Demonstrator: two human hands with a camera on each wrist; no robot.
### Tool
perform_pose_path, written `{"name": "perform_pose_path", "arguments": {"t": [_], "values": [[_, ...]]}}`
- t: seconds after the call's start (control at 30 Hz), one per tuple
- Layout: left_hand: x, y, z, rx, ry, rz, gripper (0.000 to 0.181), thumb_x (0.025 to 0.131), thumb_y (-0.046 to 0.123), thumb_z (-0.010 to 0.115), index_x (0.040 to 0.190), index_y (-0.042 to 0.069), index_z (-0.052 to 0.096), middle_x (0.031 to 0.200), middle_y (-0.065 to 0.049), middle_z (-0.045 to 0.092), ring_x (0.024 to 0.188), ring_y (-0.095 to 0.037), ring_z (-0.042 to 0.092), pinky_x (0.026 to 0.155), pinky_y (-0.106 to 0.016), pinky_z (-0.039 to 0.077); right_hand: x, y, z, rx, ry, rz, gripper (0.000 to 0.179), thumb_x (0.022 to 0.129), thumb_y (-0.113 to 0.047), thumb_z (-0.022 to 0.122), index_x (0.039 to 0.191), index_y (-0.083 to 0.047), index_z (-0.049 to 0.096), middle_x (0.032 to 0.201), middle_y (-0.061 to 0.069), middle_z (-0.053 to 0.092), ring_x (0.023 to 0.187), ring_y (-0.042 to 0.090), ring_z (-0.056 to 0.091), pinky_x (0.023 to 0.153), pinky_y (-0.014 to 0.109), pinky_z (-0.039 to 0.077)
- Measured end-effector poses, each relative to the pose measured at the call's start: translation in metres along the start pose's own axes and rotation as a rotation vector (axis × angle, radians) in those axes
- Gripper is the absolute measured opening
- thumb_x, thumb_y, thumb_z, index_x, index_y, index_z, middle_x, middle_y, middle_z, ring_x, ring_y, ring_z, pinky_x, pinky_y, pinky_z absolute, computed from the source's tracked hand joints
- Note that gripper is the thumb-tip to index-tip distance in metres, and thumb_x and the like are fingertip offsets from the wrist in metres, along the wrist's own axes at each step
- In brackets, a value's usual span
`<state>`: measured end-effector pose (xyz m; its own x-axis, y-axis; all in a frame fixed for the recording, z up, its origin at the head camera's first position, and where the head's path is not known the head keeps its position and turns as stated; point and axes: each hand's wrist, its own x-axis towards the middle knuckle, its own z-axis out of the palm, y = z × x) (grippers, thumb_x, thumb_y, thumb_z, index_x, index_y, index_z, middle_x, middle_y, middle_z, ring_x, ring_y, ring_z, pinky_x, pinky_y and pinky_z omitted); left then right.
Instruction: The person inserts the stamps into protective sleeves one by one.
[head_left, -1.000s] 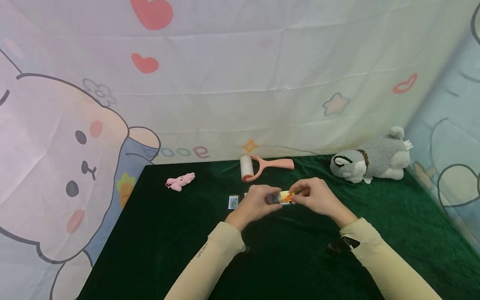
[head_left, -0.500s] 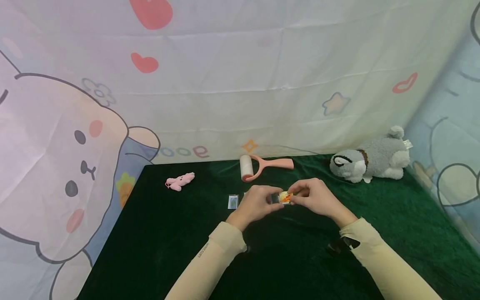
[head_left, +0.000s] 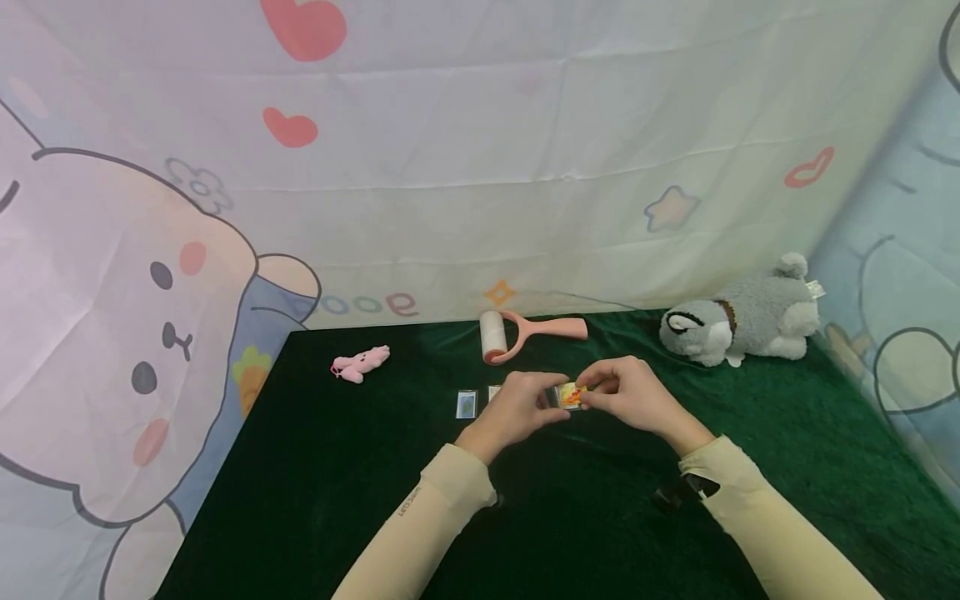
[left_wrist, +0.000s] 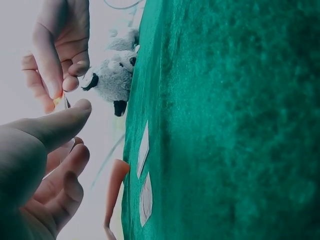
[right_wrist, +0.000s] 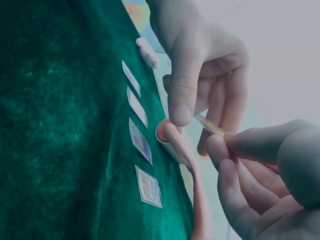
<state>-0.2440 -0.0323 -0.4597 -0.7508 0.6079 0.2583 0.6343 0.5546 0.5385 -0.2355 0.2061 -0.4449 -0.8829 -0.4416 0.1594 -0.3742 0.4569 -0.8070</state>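
Note:
A small yellow-orange card [head_left: 572,395] is held between both hands above the table, overlapping a clear sleeve [head_left: 552,397]. My left hand [head_left: 517,408] pinches the sleeve's left end between thumb and fingers. From the other side, my right hand [head_left: 626,393] pinches the card's right end between thumb and index finger. The right wrist view shows the card [right_wrist: 210,124] edge-on between the two hands. Below lies a row of several cards, among them a blue-faced card [head_left: 467,404] left of my left hand, which hides part of the row in the head view.
A pink-handled lint roller [head_left: 532,333] lies behind the hands. At the back left is a small pink plush toy [head_left: 362,363], at the back right a grey-and-white plush animal [head_left: 738,321]. Dark green cloth [head_left: 337,500] covers the table; a printed curtain [head_left: 450,167] hangs behind it.
My left hand has shifted slightly right, toward my right hand. Less of the bare sleeve shows left of the orange card. The right hand stays nearly still.

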Motion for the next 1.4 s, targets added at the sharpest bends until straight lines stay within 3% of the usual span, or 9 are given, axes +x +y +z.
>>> {"name": "perform_pose_path", "arguments": {"t": [0.37,0.6,0.73,0.97,1.27,1.4], "values": [[-0.0023,-0.0036,0.0014,-0.039,-0.014,-0.012,0.045,0.094,0.018,0.082,0.135,0.008,0.069,0.123,-0.006,0.075,0.088,-0.005,0.07,0.073,-0.015,0.054,-0.0014,0.0003,-0.0003,0.024,-0.018,-0.014,0.014,0.1,-0.007,0.071,0.114,-0.003,0.074,0.105,0.012,0.076,0.084,0.018,0.076,0.074,0.033,0.062],[-0.0049,-0.0049,0.0014,-0.054,-0.001,-0.022,0.043,0.094,0.02,0.082,0.134,0.01,0.07,0.122,-0.004,0.075,0.089,-0.007,0.067,0.072,-0.016,0.053,-0.0027,0.0018,-0.0003,0.073,-0.026,-0.007,0.016,0.102,-0.008,0.069,0.117,-0.003,0.071,0.105,0.012,0.077,0.087,0.04,0.075,0.076,0.046,0.063],[-0.0052,-0.0057,0.0014,-0.058,0.004,-0.026,0.043,0.093,0.02,0.083,0.134,0.011,0.07,0.121,-0.003,0.075,0.088,-0.01,0.067,0.072,-0.017,0.053,-0.0022,0.0026,-0.0004,0.079,-0.024,-0.012,0.018,0.102,-0.008,0.069,0.119,-0.002,0.069,0.106,0.012,0.077,0.087,0.038,0.075,0.077,0.048,0.063],[-0.0041,-0.0051,0.0018,-0.062,0.01,-0.005,0.043,0.093,0.018,0.083,0.133,0.01,0.07,0.124,-0.004,0.075,0.087,-0.006,0.068,0.073,-0.016,0.054,-0.0016,0.0042,-0.001,0.041,-0.008,-0.01,0.028,0.102,-0.008,0.069,0.127,0.002,0.063,0.106,0.012,0.076,0.086,0.019,0.075,0.075,0.031,0.062],[-0.0025,-0.003,0.0017,-0.049,0.01,0.0,0.043,0.093,0.015,0.083,0.134,0.007,0.07,0.126,-0.007,0.074,0.085,-0.004,0.068,0.072,-0.014,0.054,-0.0016,0.004,0.0007,0.045,-0.015,0.0,0.022,0.101,-0.006,0.069,0.122,-0.001,0.065,0.099,0.009,0.077,0.086,0.032,0.075,0.072,0.029,0.06],[-0.0012,-0.0007,0.0024,-0.054,-0.005,0.006,0.044,0.094,0.016,0.082,0.135,0.008,0.069,0.128,-0.007,0.073,0.086,-0.003,0.067,0.073,-0.014,0.053,-0.0011,0.0034,0.0009,0.045,-0.018,-0.001,0.023,0.101,-0.006,0.068,0.123,-0.001,0.065,0.097,0.008,0.076,0.084,0.031,0.074,0.071,0.03,0.06]]}}
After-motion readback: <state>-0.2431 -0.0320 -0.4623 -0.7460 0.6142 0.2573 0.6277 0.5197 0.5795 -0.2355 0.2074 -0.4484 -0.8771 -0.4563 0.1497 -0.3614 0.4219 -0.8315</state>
